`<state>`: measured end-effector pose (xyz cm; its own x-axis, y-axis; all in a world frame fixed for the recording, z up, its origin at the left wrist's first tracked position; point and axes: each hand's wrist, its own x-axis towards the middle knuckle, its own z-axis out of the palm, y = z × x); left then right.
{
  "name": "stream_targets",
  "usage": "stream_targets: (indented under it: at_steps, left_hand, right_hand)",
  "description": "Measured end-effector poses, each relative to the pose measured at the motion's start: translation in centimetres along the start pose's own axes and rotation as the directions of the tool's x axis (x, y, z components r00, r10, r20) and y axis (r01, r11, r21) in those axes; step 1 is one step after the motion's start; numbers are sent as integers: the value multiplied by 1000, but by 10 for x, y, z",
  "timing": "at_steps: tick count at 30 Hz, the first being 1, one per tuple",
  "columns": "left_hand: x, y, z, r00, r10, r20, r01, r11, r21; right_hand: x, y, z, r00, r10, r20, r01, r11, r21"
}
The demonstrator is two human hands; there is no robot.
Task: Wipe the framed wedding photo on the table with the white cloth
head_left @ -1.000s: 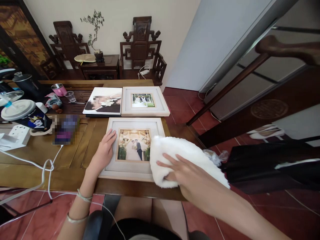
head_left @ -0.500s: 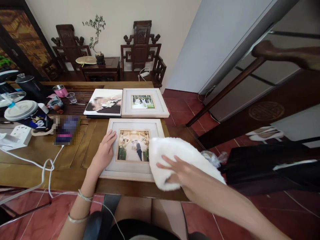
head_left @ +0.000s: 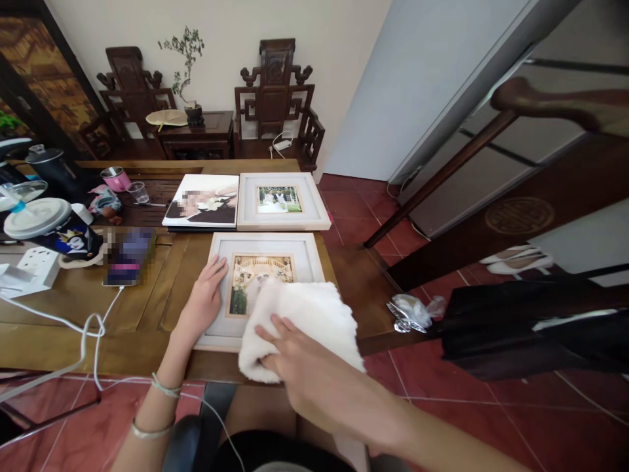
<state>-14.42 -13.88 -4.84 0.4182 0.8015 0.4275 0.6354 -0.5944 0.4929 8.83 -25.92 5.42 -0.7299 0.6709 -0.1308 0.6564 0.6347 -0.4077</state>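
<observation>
A light wooden picture frame [head_left: 314, 252] with a wide pale mat lies flat near the table's front edge. Its small wedding photo [head_left: 240, 298] is partly hidden under a white fluffy cloth [head_left: 314, 314]. My left hand [head_left: 206, 288] holds the frame's left side, with fingers over the edge. My right hand [head_left: 289, 354] grips the cloth and presses it on the lower right of the frame, fingers spread on top and thumb tucked under a fold.
Behind lie a second framed photo [head_left: 248, 203] and a white-edged photo panel [head_left: 177, 213]. On the left are a phone [head_left: 130, 255] on a charging cable, a lidded cup [head_left: 63, 229], a power strip [head_left: 39, 269] and a pink mug [head_left: 115, 177]. A wooden chair [head_left: 442, 216] stands right.
My right hand has moved left with the cloth, from the frame's right edge onto its lower middle, covering part of the photo. My left hand stays on the frame.
</observation>
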Motion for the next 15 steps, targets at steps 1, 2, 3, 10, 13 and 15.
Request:
stream_targets:
  at_steps: [1, 2, 3, 10, 13, 15]
  left_hand:
    - [1, 0, -1, 1000, -11, 7, 11, 1000, -1]
    - [1, 1, -2, 1000, -27, 16, 27, 1000, -1]
    - [2, 2, -2, 999, -44, 23, 44, 999, -1]
    - [0, 1, -3, 1000, -4, 15, 5, 999, -51]
    - [-2, -2, -1, 1000, 10, 20, -9, 999, -49]
    - [-2, -4, 1, 1000, 16, 23, -14, 998, -55]
  right_hand:
    - [11, -1, 0, 999, -42, -3, 42, 999, -3]
    - [22, -1, 0, 997, -81, -6, 81, 997, -6]
    - [31, -2, 1, 994, -111, -12, 111, 994, -10]
    - [14, 7, 2, 999, -37, 7, 37, 999, -10]
    - [-23, 18, -15, 995, 76, 68, -77, 997, 17]
    - [-43, 27, -32, 983, 151, 108, -157, 987, 45]
